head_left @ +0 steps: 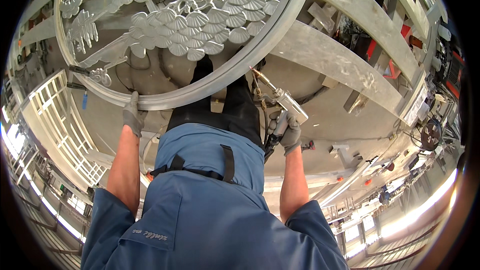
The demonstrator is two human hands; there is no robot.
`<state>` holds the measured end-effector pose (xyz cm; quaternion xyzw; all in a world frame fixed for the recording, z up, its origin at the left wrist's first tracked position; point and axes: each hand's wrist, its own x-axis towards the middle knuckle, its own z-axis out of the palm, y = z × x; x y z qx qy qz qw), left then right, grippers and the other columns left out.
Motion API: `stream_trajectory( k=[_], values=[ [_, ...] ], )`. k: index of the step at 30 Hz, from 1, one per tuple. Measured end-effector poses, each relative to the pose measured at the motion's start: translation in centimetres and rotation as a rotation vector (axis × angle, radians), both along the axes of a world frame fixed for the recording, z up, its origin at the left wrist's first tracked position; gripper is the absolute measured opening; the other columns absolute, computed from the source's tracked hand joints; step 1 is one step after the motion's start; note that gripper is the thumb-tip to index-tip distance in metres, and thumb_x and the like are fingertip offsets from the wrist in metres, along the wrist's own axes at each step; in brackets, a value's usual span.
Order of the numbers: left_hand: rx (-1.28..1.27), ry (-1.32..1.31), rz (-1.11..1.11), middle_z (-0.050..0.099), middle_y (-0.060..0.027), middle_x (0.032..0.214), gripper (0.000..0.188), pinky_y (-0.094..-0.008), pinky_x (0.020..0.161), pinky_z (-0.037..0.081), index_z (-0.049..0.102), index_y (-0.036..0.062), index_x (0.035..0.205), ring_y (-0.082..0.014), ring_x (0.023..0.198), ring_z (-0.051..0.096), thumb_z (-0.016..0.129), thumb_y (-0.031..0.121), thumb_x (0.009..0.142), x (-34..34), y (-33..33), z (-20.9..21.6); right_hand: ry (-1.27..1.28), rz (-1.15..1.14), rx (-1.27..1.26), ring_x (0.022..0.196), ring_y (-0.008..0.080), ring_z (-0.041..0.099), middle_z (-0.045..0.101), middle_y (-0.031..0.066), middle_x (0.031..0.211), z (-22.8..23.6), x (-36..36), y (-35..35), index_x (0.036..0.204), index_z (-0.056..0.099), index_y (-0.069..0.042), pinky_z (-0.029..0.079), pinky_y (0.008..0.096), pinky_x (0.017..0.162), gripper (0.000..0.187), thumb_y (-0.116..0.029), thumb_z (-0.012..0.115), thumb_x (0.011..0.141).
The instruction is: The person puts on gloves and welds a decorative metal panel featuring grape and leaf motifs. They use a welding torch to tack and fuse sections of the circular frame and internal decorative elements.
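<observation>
A large round metal ring (240, 81) frames silvery cast metalwork shaped like a tree with fan-like leaf clusters (192, 30). My left hand (133, 115), in a grey glove, grips the ring's near edge at the lower left. A pistol-shaped welding gun (290, 106) with a copper-coloured tip is held in my gloved right hand (289, 134), fingers wrapped round its grip. Its tip points up and left, close to the ring's outer edge; whether it touches cannot be told. A dark clamp (79, 70) sits on the ring's left side.
Wide, flat metal beams (345, 62) run under and beside the ring. A hose (317, 95) curves across the floor on the right. To the left stands a pale grid frame (62, 127). A round fan (431, 135) and cluttered shelving are at the far right.
</observation>
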<state>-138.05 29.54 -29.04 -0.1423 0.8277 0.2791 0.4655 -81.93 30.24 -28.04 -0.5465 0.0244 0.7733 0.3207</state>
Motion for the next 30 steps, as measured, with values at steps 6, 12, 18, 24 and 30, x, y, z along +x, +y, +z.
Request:
stream_trajectory(
  k=[6,12,18,24,30],
  values=[
    [0.12,-0.004,0.034,0.063,-0.0101,0.125,0.056,-0.0457,0.095,0.054,0.054,0.0079,0.133,-0.0269,0.113,0.062,0.077,0.039,0.092,0.2,-0.4,-0.5,-0.016,-0.008,-0.011,0.067,0.0228,0.065,0.066,0.0109,0.08,-0.4,0.3,0.0,0.112,0.064,0.003,0.057,0.0353,0.062,0.072,-0.066,0.063,0.09],
    [0.081,0.027,0.055,0.066,-0.0104,0.126,0.046,-0.045,0.097,0.054,0.059,0.0083,0.131,-0.0266,0.116,0.064,0.073,0.034,0.095,0.4,-0.1,-0.2,0.007,0.004,-0.004,0.066,0.0223,0.065,0.066,0.0108,0.079,-0.2,0.0,0.4,0.111,0.064,0.002,0.057,0.0352,0.062,0.072,-0.066,0.063,0.09],
    [0.088,0.026,0.056,0.065,-0.0098,0.128,0.047,-0.0458,0.098,0.054,0.059,0.0085,0.132,-0.027,0.117,0.063,0.074,0.035,0.095,0.0,-0.2,-0.5,-0.009,-0.002,-0.015,0.068,0.0226,0.065,0.066,0.011,0.08,0.1,-0.4,0.7,0.112,0.063,0.002,0.057,0.036,0.063,0.071,-0.065,0.064,0.09],
    [0.015,0.116,-0.313,0.065,-0.0061,0.098,0.039,-0.0393,0.075,0.052,0.065,0.0038,0.12,-0.0212,0.085,0.059,0.067,0.035,0.098,0.7,-0.6,0.1,0.053,-0.076,-0.12,0.096,0.0263,0.067,0.065,0.0086,0.109,-1.0,1.4,-0.7,0.124,0.061,-0.006,0.059,0.0452,0.078,0.053,-0.052,0.059,0.098],
    [0.004,0.282,-0.012,0.068,-0.0119,0.103,0.052,-0.0399,0.084,0.05,0.065,-0.0056,0.116,-0.0243,0.09,0.061,0.079,0.034,0.085,2.8,2.4,1.6,0.097,-0.104,0.073,0.088,0.0232,0.062,0.065,0.0098,0.11,1.9,1.4,-0.7,0.127,0.057,-0.012,0.054,0.04,0.069,0.053,-0.054,0.063,0.095]
  ],
)
